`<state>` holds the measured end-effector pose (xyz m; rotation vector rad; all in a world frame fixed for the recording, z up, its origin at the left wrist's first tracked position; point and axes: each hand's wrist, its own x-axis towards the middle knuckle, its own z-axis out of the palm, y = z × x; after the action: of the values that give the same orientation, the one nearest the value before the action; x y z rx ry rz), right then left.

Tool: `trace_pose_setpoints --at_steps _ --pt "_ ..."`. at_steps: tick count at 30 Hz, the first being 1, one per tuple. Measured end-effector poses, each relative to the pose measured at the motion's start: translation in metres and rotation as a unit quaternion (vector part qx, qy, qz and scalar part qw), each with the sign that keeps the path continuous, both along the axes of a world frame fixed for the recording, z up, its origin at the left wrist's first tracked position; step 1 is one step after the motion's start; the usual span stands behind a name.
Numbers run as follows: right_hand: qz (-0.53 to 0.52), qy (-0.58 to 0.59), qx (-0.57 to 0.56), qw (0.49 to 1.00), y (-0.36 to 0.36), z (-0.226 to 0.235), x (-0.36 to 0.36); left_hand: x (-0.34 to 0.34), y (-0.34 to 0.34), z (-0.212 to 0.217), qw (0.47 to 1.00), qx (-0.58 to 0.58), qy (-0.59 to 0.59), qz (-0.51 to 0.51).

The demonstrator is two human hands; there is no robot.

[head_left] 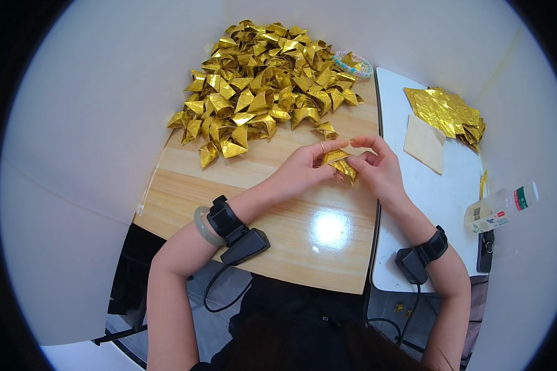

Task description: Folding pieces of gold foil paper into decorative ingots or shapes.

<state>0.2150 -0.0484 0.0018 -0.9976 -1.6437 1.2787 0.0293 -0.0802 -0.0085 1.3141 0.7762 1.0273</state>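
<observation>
A piece of folded gold foil paper is held between both hands above the wooden table's right half. My left hand is closed on its left side, a ring on one finger. My right hand pinches its right side with thumb and fingers, the index finger arched over the top. Parts of the paper are hidden behind the fingers. Just beyond my hands lies a single folded gold paper piece, at the near edge of a large heap of similar folded gold pieces.
A pastel-rimmed basket stands beside the heap. On the white table at right are stacked gold foil sheets, a beige square, a clear plastic bottle and a dark phone-like object. Cabled black devices are strapped to both wrists.
</observation>
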Motion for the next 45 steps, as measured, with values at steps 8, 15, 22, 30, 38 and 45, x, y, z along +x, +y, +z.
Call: trace_pose_setpoints --at_steps 8,15,22,30,38,45 --pt "0.047 0.096 -0.043 0.993 -0.002 0.004 0.002 -0.005 0.006 0.001 0.996 -0.022 -0.037 0.081" --pt "0.054 0.039 -0.046 0.997 0.002 0.001 0.004 -0.007 0.006 0.0 0.993 -0.035 0.033 0.11" --pt "0.039 0.015 -0.031 0.999 -0.003 0.003 0.003 -0.01 0.008 -0.001 0.991 -0.041 0.113 0.057" --pt "0.203 0.26 -0.278 0.902 0.001 -0.003 0.007 -0.012 0.007 0.001 0.991 -0.119 -0.027 0.053" --pt "0.21 0.246 -0.316 0.892 0.0 -0.001 0.004 -0.013 0.008 -0.003 0.964 -0.187 -0.187 -0.02" --pt "0.235 0.267 -0.353 0.866 0.003 -0.004 0.009 -0.01 0.007 -0.005 0.948 -0.202 -0.239 -0.048"
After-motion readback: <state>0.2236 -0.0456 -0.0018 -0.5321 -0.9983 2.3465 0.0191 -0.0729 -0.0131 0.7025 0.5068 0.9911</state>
